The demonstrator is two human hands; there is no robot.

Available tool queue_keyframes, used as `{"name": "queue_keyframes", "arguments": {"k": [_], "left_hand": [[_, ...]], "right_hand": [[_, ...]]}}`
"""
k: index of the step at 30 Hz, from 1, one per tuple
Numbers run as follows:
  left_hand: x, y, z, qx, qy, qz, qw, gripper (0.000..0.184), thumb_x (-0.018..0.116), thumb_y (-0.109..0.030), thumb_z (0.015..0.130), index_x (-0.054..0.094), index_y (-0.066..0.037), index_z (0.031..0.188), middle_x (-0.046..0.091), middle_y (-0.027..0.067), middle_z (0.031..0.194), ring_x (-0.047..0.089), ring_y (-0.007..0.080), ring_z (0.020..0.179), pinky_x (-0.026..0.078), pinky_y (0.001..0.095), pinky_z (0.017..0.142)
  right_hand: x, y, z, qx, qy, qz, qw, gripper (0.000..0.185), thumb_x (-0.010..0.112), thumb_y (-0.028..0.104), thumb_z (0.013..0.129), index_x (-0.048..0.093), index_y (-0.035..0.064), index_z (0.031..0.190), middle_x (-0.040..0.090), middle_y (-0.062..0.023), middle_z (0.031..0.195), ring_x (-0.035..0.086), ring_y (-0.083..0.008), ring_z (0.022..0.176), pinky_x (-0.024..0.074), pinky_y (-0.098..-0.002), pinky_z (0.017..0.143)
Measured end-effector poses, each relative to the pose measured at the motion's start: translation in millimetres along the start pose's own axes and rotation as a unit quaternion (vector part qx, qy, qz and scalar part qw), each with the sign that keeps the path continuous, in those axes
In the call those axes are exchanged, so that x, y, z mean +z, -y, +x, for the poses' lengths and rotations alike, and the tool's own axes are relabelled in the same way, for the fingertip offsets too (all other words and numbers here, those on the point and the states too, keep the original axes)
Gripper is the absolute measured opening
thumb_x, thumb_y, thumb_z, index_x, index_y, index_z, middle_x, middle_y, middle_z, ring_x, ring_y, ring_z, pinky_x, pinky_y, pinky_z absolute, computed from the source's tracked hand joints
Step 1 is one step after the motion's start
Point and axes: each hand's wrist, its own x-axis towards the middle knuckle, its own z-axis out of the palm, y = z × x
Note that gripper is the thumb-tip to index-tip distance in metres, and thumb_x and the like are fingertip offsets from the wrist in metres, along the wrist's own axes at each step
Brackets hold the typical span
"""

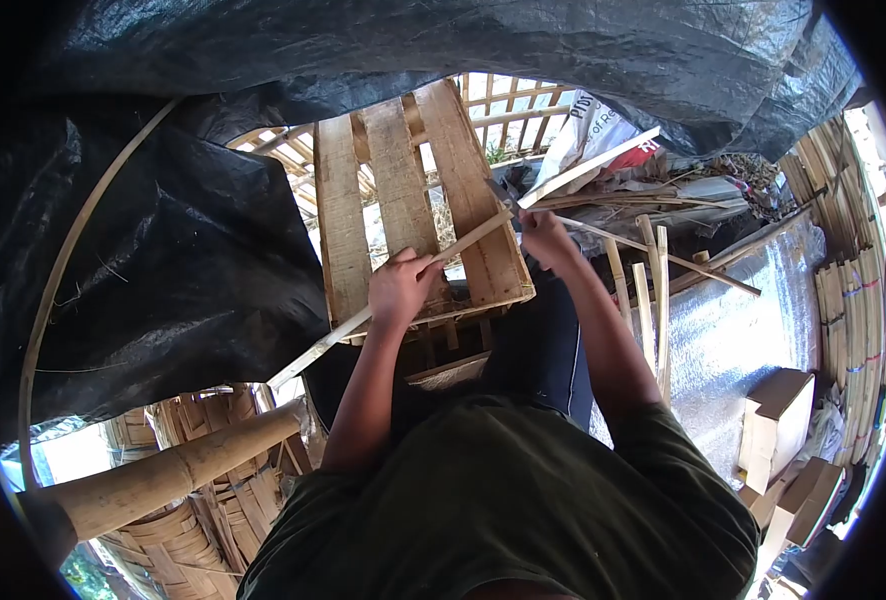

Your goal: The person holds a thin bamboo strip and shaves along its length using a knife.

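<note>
A slatted wooden crate (393, 165) stands in front of my knees. My left hand (401, 288) is closed round a long bamboo strip (475, 236) that slants over the crate top, from lower left to upper right. Near the strip's upper end, my right hand (548, 240) grips a dark knife (503, 194), its blade beside the strip. A pale split piece (591, 168) reaches up and right from the blade area; whether it is joined to the strip cannot be made out.
Black plastic sheeting (193, 230) hangs at the left and overhead. A thick bamboo pole (183, 465) lies at lower left. Several bamboo strips (645, 310) lean right of the crate, near a silvery sheet (733, 320). Cardboard boxes (778, 425) and bundled bamboo (851, 330) stand at far right.
</note>
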Motion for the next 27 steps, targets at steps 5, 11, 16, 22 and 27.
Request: {"name": "queue_keyframes", "arguments": {"k": [5,11,16,22,27], "left_hand": [[-2.5,-1.6,1.2,-0.002,0.009,0.011,1.0,0.03,0.066,-0.045,0.089,0.075,-0.016,0.089,0.055,0.0071,0.073,0.063,0.0324,0.065,0.049,0.044,0.058],[-0.4,0.6,0.1,-0.004,0.007,-0.011,1.0,0.03,0.066,-0.044,0.089,0.075,-0.015,0.089,0.055,0.0075,0.074,0.064,0.0325,0.067,0.05,0.0443,0.059],[-0.4,2.4,0.5,-0.002,-0.004,-0.019,1.0,0.029,0.066,-0.044,0.089,0.076,-0.017,0.09,0.057,0.0066,0.075,0.065,0.0318,0.066,0.051,0.0438,0.058],[-1.6,-1.3,-1.2,0.006,-0.002,0.019,1.0,0.027,0.067,-0.043,0.089,0.076,-0.017,0.091,0.057,0.0063,0.075,0.065,0.0318,0.066,0.051,0.0436,0.057],[0.4,1.4,-2.2,0.009,-0.011,-0.006,1.0,0.028,0.067,-0.043,0.089,0.076,-0.017,0.092,0.057,0.0065,0.075,0.065,0.0316,0.067,0.051,0.0433,0.058]], "right_hand": [[-27.3,17.7,3.3,0.125,-0.065,0.052,0.989,0.04,0.044,0.033,0.1,0.064,-0.0009,0.107,0.053,-0.0079,0.056,0.049,-0.0191,0.039,0.0389,-0.0349,0.037],[-20.5,4.7,9.5,0.008,0.015,-0.023,1.0,0.041,0.042,0.03,0.103,0.065,-0.0029,0.094,0.054,-0.0109,0.055,0.056,-0.0226,0.042,0.042,-0.0382,0.039],[16.9,-17.7,11.3,-0.09,-0.097,-0.101,0.986,0.044,0.042,0.031,0.101,0.064,-0.002,0.081,0.061,-0.0206,0.059,0.062,-0.0317,0.045,0.0451,-0.0426,0.041],[35.0,-42.3,29.5,-0.155,-0.184,-0.061,0.969,0.046,0.043,0.031,0.102,0.066,-0.0041,0.085,0.065,-0.0227,0.066,0.066,-0.0268,0.052,0.0495,-0.0411,0.047],[-31.4,27.1,-3.7,0.073,-0.041,-0.002,0.996,0.042,0.044,0.031,0.101,0.065,-0.0048,0.095,0.064,-0.033,0.083,0.069,-0.0402,0.087,0.053,-0.0477,0.07]]}}
